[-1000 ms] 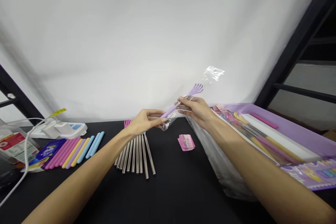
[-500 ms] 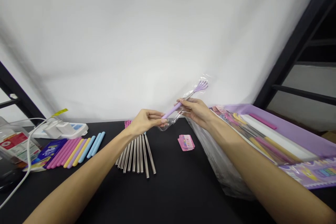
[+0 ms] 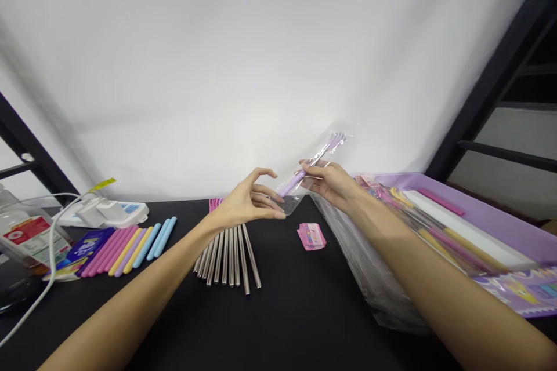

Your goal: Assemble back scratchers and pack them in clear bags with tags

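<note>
A purple hand-shaped scratcher (image 3: 292, 184) with a metal shaft lies slanted inside a clear plastic sleeve (image 3: 290, 204), its claw end up to the right. My right hand (image 3: 328, 182) pinches it through the sleeve near the top of the handle. Beside the lower end of the sleeve is my left hand (image 3: 256, 197), its fingers apart and curved, with nothing held. Below my left hand, several metal rods (image 3: 230, 258) with pink ends are fanned on the black table. A small stack of pink cards (image 3: 311, 236) lies to their right.
Several pink, yellow, purple and blue handles (image 3: 134, 249) lie in a row at the left, near a power strip (image 3: 130, 214), a blue packet (image 3: 89, 250) and a plastic container (image 3: 32, 240). At right, a purple box (image 3: 491, 208) holds wrapped pieces, with clear sleeves (image 3: 369, 266) beside it.
My left hand has let go of the handle's lower end and opened its fingers. The scratcher now sits further down in the sleeve, whose lower end hangs past the handle.
</note>
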Demonstrator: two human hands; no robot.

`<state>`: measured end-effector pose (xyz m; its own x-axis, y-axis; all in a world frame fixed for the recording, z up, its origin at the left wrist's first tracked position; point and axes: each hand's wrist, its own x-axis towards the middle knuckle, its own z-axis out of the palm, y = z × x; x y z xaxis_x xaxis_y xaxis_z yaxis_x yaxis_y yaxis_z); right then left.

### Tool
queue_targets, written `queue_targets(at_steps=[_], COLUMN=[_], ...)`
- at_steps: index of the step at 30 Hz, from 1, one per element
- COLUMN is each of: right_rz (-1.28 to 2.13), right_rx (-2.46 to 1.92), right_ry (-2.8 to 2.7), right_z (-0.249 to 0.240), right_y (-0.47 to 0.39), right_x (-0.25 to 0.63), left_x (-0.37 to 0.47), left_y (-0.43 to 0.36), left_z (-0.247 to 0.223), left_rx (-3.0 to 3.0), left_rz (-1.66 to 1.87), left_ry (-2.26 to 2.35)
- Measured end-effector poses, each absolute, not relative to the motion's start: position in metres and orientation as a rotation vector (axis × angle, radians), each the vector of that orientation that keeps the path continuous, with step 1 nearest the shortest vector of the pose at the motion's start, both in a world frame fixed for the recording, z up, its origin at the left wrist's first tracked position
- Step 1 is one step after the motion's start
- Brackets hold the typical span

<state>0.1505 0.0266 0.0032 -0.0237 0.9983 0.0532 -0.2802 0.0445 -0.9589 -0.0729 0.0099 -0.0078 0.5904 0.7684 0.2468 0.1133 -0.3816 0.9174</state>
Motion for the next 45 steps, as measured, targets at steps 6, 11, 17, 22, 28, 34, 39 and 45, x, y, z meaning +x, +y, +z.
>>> queue_targets(at_steps=[6,11,17,22,28,34,39,45], right_rz=[1.397,1.448,1.465,1.442,1.459,1.520,1.465,1.289], right_rx=[-0.957,-0.966,-0.952,-0.974,-0.962,-0.950,-0.968,-1.004], right_ry=[-0.990,-1.122,-1.281,-1.175,-1.060,-1.146,-1.263,-1.351], right_z=[-0.002,0.001,0.005,0.004,0.001,0.001,0.001,0.007], right_y=[0.030,0.025,0.017,0.024,0.028,0.023,0.020,0.014], right_x=[0.152,0.148,0.140,0.147,0.153,0.149,0.149,0.146], left_x=[-0.077,-0.067,-0.059,-0.076,-0.074,-0.063,-0.054,-0.049], left_y=[0.008,0.010,0.013,0.013,0.011,0.010,0.005,0.003], left_z=[0.002,-0.009,-0.022,-0.012,-0.009,-0.014,-0.022,-0.030], left_rx=[2.299,2.285,1.903,1.838,2.000,2.127,2.061,1.703], left_rz=[0.900,1.091,1.076,0.768,0.889,0.999,0.977,1.000], left_ry=[0.667,0.674,0.604,0.424,0.546,0.613,0.634,0.743])
